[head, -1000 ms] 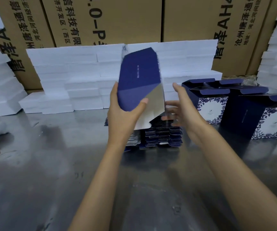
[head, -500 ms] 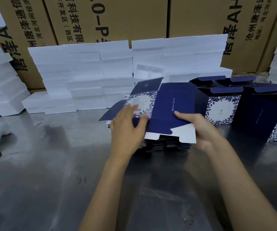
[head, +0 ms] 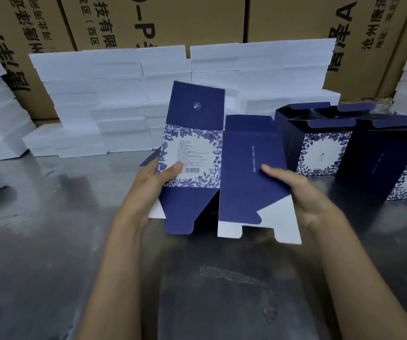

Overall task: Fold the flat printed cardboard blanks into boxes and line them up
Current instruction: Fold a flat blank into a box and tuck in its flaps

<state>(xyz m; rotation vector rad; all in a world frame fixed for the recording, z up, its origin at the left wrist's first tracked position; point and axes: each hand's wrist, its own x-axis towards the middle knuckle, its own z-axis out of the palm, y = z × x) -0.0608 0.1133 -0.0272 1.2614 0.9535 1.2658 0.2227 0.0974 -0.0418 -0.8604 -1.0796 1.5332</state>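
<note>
blank (head: 218, 165): being held up off the table at an angle, half popped open, two panels meeting at a centre crease, so I'm guessing it's being squared into a tube.
left hand (head: 157, 179): gripping the floral panel's edge, thumb pressing on the front near the barcode, fingers going behind.
right hand (head: 303, 192): holding the plain navy panel's outer edge, thumb lying flat on the face, rest tucked behind.
material: thin card, matte navy print outside, white inside showing on the bottom flaps, which have notched tabs.
finished boxes (head: 320, 143): sitting to the right on the table with tops open, starting a row, so this one probably goes beside them.
table (head: 50, 241): shiny metal, scuffed.
foam slabs (head: 114, 94): white, getting stacked up behind, in front of brown cartons (head: 168, 18).
</note>
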